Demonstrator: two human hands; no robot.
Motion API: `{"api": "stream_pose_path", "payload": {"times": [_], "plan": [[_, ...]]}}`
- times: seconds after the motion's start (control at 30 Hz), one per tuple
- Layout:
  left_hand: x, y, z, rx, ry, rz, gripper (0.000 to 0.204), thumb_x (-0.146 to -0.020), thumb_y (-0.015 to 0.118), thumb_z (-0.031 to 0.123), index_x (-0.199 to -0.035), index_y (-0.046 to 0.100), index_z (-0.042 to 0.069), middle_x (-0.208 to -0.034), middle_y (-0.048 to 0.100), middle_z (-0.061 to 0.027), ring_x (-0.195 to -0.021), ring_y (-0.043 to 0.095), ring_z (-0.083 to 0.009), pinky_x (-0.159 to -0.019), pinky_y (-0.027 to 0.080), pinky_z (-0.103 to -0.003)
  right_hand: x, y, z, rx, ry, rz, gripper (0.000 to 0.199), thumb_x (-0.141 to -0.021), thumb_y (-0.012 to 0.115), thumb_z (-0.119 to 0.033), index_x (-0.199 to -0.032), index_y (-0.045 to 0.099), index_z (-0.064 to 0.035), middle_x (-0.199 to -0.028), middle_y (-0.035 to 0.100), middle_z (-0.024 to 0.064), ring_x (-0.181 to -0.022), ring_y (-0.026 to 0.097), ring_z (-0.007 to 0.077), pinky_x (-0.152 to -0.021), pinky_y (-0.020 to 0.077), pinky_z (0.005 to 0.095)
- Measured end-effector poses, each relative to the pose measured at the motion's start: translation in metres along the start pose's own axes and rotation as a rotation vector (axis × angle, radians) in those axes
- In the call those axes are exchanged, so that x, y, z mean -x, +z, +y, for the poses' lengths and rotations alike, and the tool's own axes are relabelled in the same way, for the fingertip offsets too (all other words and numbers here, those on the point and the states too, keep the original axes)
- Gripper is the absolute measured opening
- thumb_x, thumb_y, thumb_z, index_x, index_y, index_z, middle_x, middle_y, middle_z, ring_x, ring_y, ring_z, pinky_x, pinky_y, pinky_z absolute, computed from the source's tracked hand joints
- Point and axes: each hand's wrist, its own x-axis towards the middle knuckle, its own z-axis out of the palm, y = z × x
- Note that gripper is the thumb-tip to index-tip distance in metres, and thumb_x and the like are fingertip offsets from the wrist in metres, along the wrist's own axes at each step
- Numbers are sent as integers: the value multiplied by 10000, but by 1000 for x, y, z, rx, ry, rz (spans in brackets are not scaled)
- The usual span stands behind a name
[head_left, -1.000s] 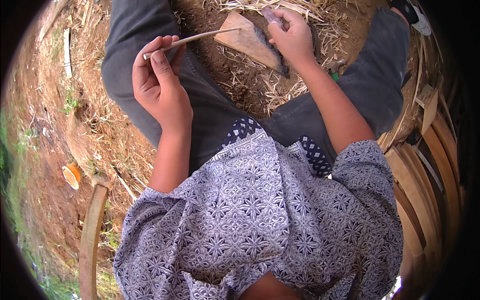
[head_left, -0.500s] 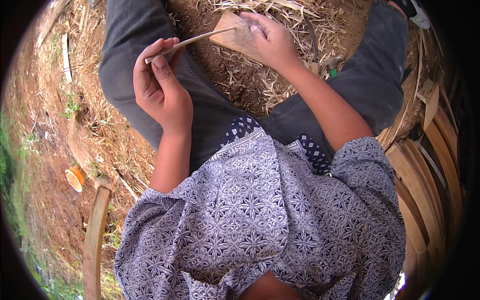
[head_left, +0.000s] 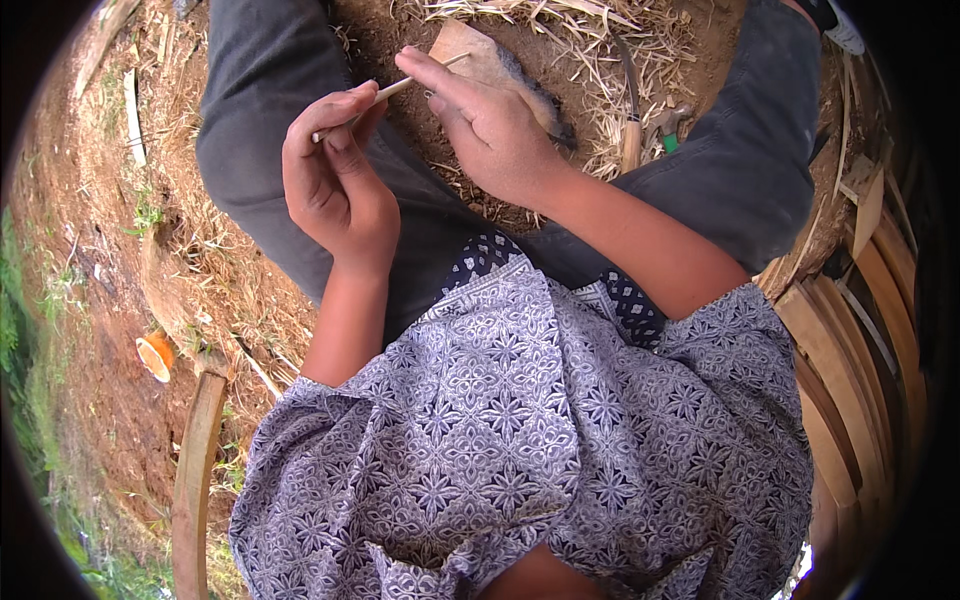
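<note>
A thin pale stick point(head_left: 394, 89) slants up to the right, pinched in the fingers of my left hand point(head_left: 338, 185). My right hand point(head_left: 503, 142) lies across the stick's middle with its fingers stretched out. Its fingers hide part of the stick, and I cannot tell how firmly they touch it. The stick's far tip shows beyond the fingertips, over a flat tan and grey block point(head_left: 480, 52) on the ground between my legs. My right hand covers the near part of that block, whose right edge is dark.
Right of the block lie a wooden-handled curved blade point(head_left: 632, 120) and a hammer point(head_left: 667, 126) with some green on it, among pale shavings point(head_left: 600, 150). Curved planks point(head_left: 830, 370) stand at the far right. An orange cup-like thing point(head_left: 156, 355) and a long plank point(head_left: 195, 480) are at left.
My right hand has left the block and moved left and nearer, onto the stick. My left hand has shifted slightly right and down. More of the block's dark right edge shows.
</note>
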Motion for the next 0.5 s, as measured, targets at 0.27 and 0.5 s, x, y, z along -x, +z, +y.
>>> {"api": "stream_pose_path", "payload": {"times": [0.27,0.5], "plan": [[4,-2,-1,-52,12,-8,183,-1117,400,47,-1226,504,-55,-1217,622,-211,-1175,677,-351,-982,627,-498,5,1,-7,-91,-78,29,446,-1025,519,-84,-1469,560,-57,-1449,595,211,-1223,653,371,-1008,536,439],[7,2,-1,-153,119,-66,160,-1100,375,-17,-1195,499,-47,-1193,632,-243,-1170,683,-359,-978,629,-493,3,-6,-14,-208,-108,-46,457,-1047,468,-35,-1499,532,-42,-1469,589,225,-1335,611,309,-1109,473,367]]}}
